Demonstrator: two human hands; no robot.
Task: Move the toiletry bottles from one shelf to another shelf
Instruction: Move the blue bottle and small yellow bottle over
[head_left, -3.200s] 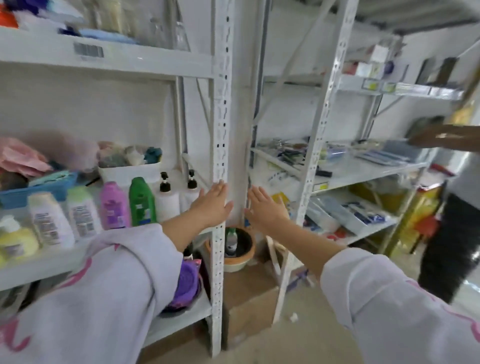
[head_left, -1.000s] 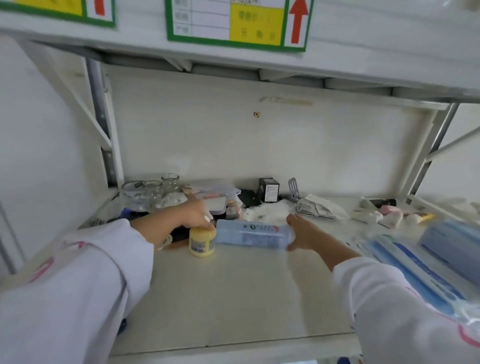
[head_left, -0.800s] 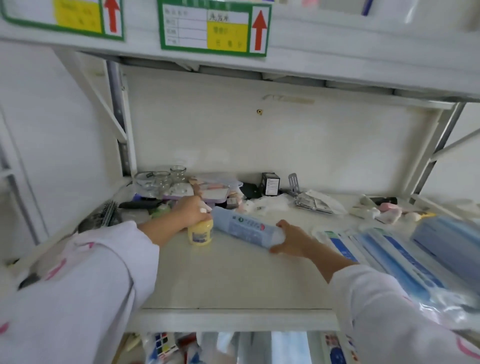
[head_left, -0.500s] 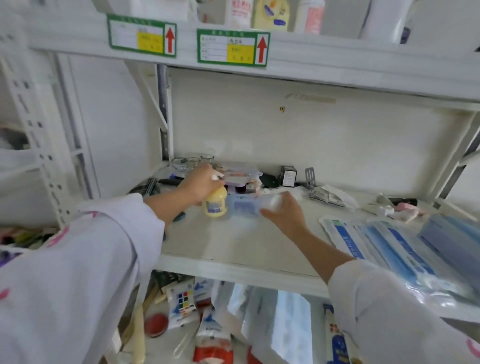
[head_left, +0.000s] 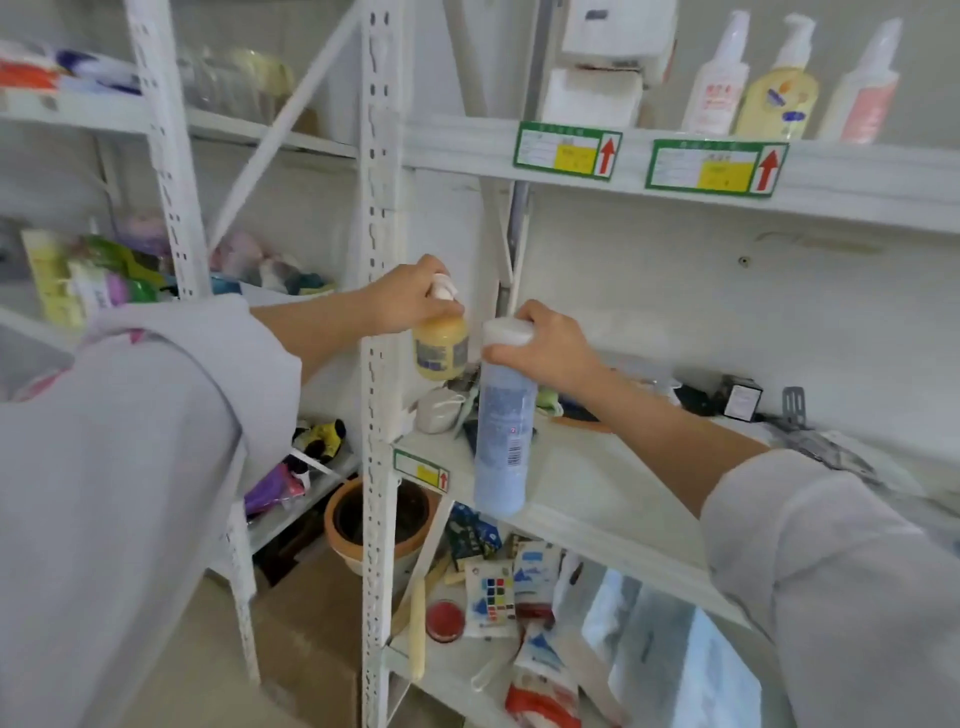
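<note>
My left hand (head_left: 402, 301) grips the white pump top of a small yellow bottle (head_left: 440, 351), which hangs in the air in front of a white shelf upright (head_left: 375, 364). My right hand (head_left: 550, 345) holds a tall blue bottle (head_left: 503, 436) by its white cap; the bottle hangs upright, clear of the middle shelf (head_left: 597, 499). On the left rack several more toiletry bottles (head_left: 98, 291) stand, blurred. Three pump bottles (head_left: 779, 88) stand on the top right shelf.
The middle shelf carries small clutter at the back, including a black box (head_left: 743, 400). Below it lie packets and a red lid (head_left: 445, 619). A clay pot (head_left: 379, 519) sits on a cardboard box between the racks. Green labels (head_left: 717, 167) mark the upper shelf edge.
Both hands have lifted their bottles off the middle shelf and pulled them out toward the left upright. The blue bottle went from lying flat to hanging upright. The view has swung left.
</note>
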